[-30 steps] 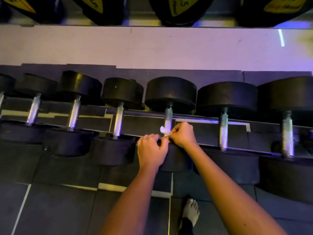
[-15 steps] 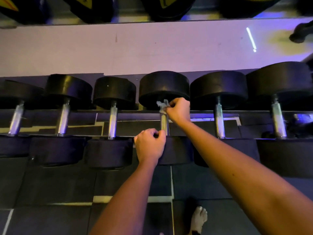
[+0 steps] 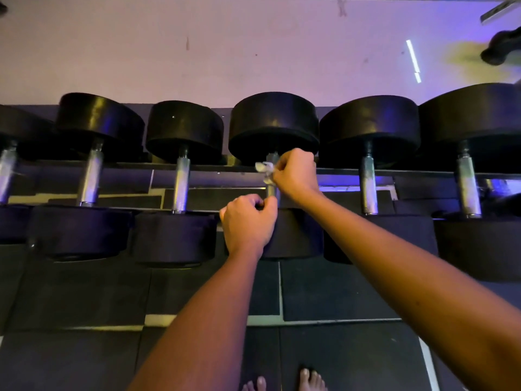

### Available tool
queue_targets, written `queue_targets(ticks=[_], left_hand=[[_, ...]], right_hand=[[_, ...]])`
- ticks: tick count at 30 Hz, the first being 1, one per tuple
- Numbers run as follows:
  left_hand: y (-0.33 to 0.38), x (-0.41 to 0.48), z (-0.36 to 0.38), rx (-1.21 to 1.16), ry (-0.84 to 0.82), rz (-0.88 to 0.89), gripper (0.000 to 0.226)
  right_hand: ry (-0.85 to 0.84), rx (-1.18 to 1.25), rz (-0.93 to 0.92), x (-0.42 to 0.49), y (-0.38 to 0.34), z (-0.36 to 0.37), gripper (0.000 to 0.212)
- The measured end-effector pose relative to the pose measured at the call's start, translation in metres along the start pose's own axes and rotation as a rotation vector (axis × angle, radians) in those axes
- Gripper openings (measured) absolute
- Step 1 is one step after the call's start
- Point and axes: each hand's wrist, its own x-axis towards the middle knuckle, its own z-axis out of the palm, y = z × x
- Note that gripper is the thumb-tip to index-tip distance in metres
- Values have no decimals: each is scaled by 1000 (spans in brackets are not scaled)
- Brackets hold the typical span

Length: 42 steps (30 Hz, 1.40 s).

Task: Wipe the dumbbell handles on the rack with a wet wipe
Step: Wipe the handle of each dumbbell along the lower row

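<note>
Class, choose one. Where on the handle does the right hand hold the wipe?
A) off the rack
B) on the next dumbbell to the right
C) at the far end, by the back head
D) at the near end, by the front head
C: the right hand pinches the wipe round the handle just below the back head, while the left hand holds the near end.
</note>
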Motion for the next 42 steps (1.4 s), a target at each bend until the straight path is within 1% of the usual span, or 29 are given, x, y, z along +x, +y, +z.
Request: queue_targets(ticks=[1,3,5,7,12,13,14,16,17,19,21,24,25,27,28,30,31,32,34,36,37,39,42], left_hand=[[0,0,0,-3,5,0,36],[0,0,0,-16,9,-14,37],[-2,0,1,-9,3,-32,38],[-1,0,1,-8,4,-22,37],[-2,1,2,-14,2,-41,36],[-2,1,2,-20,1,-51,37],[-2,1,2,-24,5,-54,37],[-2,1,2,-22,6,-47,39],[-1,1,1,-21,1,-39,39],[-1,-1,1,-32,-2,-31,38],[-2,-1,1,-47,-6,-31,37],[-2,-1,1,-38,-9,-35,38],[-1,-1,0,-33,-3,-32,39],[1,0,-1,-14,12,-27,41],[1,0,-1,-4,13,-27,42],[0,0,0,1,9,-30,42],[0,0,0,-4,9,-27,42],[-1,1,0,-11,9,-23,42],[-1,1,0,-21,7,-23,41],[-1,0,0,-33,5,-19,40],[-1,0,0,-37,1,-16,39],[-2,0,1,-34,-3,-12,37],[-3,0,2,-28,1,-24,36]], right_hand=[[55,27,2,6,-5,-1,5],[133,71,45,18,-10,0,10],[128,84,66,18,-8,4,8],[88,78,74,8,1,6,7],[-157,19,158,-11,20,9,42],[-171,15,171,-12,20,9,42],[-162,21,172,-11,20,8,35],[-82,72,145,-4,17,4,17],[-20,110,133,1,13,2,12],[100,191,136,15,6,-2,11],[141,258,162,26,2,-2,12],[57,204,180,21,6,-1,9],[4,166,187,14,10,-2,8],[-129,73,205,-2,20,-2,12],[-193,37,210,-8,25,-2,10],[-274,66,248,-14,29,-3,4],[-276,125,281,-12,29,-3,5],[-240,179,303,-7,30,-2,9],[-111,271,292,8,26,-2,17],[-1,374,277,24,18,-2,15],[32,394,282,30,15,-2,17],[51,396,296,36,16,1,22],[-39,392,350,29,24,2,17]])
